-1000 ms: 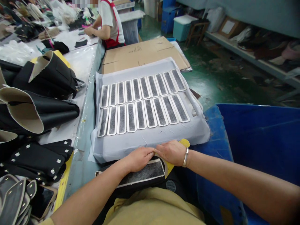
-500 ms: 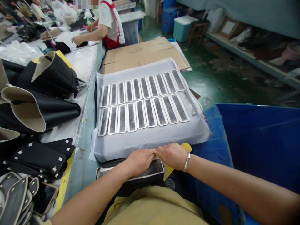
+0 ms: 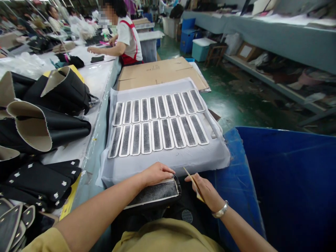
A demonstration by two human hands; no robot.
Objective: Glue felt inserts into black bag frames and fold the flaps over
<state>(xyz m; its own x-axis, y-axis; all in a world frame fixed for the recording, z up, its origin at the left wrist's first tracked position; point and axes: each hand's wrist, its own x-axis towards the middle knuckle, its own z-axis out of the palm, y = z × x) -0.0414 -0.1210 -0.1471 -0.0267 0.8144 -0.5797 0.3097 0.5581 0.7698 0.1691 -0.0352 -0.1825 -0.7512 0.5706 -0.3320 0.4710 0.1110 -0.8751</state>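
My left hand (image 3: pixel 156 174) lies along the far edge of a black piece with a grey panel and pale rim (image 3: pixel 160 191), its fingers together on that edge near the right end. Just right of the piece, my right hand (image 3: pixel 204 190) grips a thin yellow tool (image 3: pixel 193 182), tilted and seen nearly edge-on. Beyond both hands, two rows of dark strips with white borders (image 3: pixel 157 134) lie on a white cloth-covered board (image 3: pixel 168 161).
Black rolled pieces (image 3: pixel 63 131) and flat black pieces (image 3: pixel 39 180) lie on the left table. A large blue bin (image 3: pixel 294 168) stands at the right. Flat cardboard (image 3: pixel 162 71) lies beyond the board, near a person in a red apron (image 3: pixel 130 40).
My right hand has moved right and down, away from my left hand, with the yellow tool. The piece's right end now shows. The view has tilted up slightly.
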